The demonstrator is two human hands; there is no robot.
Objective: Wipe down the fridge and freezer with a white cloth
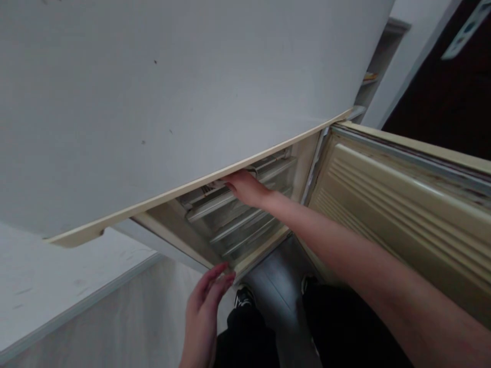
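Note:
My right hand (pixel 245 187) reaches into the lower compartment of a fridge, at its topmost visible drawer. Its fingertips pass under the edge of the upper door (pixel 238 92), so what they hold or touch is hidden. Just left of those fingers a small pale thing with dark marks (pixel 209 188) shows in part; I cannot make out what it is. Several clear drawer fronts (pixel 238 220) are stacked below the hand. My left hand (pixel 207 301) hovers by the compartment's lower left corner, fingers loosely bent and apart, holding nothing.
The lower fridge door (pixel 383 204), cream and ribbed inside, stands swung out to the right beside my right forearm. My shoes (pixel 244 296) are on the floor close to the fridge. A white wall (pixel 69 276) runs along the left, and a narrow shelf niche (pixel 378 66) lies at upper right.

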